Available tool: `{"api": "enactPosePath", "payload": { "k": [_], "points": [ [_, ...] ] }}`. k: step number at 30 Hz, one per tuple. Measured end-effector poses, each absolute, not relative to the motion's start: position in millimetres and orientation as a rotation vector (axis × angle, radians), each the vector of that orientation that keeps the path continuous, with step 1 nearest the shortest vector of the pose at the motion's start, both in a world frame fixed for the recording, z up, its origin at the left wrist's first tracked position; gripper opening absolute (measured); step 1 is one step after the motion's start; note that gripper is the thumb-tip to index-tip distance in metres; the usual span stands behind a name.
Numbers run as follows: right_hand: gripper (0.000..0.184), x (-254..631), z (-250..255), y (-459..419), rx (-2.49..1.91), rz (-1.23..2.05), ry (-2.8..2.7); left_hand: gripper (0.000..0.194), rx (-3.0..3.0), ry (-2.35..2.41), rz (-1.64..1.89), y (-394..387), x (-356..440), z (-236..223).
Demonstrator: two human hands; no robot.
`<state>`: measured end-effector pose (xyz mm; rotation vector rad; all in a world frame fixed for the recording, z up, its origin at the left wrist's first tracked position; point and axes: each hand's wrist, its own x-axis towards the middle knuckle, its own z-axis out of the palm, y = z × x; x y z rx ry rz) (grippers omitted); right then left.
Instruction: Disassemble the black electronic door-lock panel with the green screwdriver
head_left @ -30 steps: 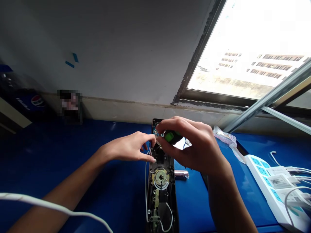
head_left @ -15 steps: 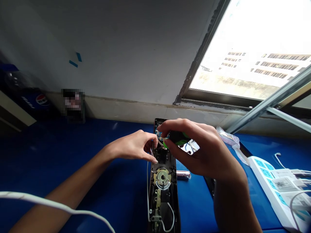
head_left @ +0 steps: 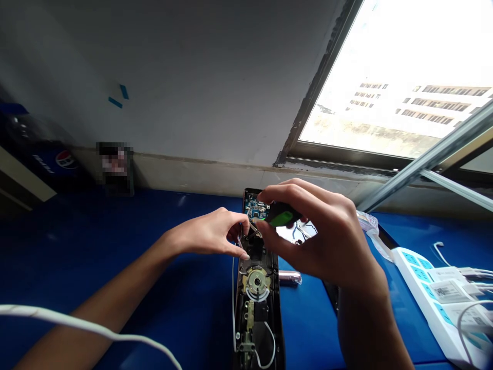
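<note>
An opened electronic door lock panel [head_left: 257, 281], long and black, lies lengthwise on the blue table, with a round metal spindle plate at its middle. At its far end shows a blue circuit board [head_left: 256, 208]. My left hand [head_left: 213, 234] grips the panel's left edge, thumb and forefinger bent over the rim beside thin wires. In my right hand [head_left: 321, 228] is a screwdriver [head_left: 283, 218] with a black and green handle, held between thumb and fingers. Its shaft slants down and left into the panel just below the board; the tip is hard to make out.
A white power strip [head_left: 427, 303] with plugged-in chargers stands at the right. A wrapped cylinder [head_left: 289, 278] lies right of the panel. The white cable [head_left: 96, 331] crosses my left forearm. A dark bottle [head_left: 54, 159] stands far left. The window [head_left: 385, 92] is behind.
My right hand has shifted slightly, turning the screwdriver so more of its green handle and the circuit board show. My left hand stays where it was.
</note>
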<state>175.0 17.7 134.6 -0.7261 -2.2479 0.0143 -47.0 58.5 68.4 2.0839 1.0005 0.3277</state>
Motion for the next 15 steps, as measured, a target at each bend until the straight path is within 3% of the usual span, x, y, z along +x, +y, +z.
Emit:
{"api": "enactPosePath", "payload": {
  "k": [3, 7, 13, 15],
  "points": [
    [0.026, 175.2, 133.4, 19.2, -0.749, -0.008, -2.228, 0.040, 2.096, 1.020, 0.313, 58.2, -47.0, 69.3],
    [0.054, 174.5, 133.3, 19.8, -0.723, 0.081, -2.284, 0.041, 2.087, 1.008, 0.310, 57.3, -46.8, 71.1],
    [0.032, 176.0, 132.0, 23.3, -0.731, 0.041, -2.263, 0.039, 2.139, 1.057, 0.269, 57.2, -46.7, 71.2],
    [0.039, 175.8, 131.8, 22.9, -0.713, 0.073, -2.265, 0.037, 2.166, 1.066, 0.255, 57.1, -46.7, 71.3]
  ]
}}
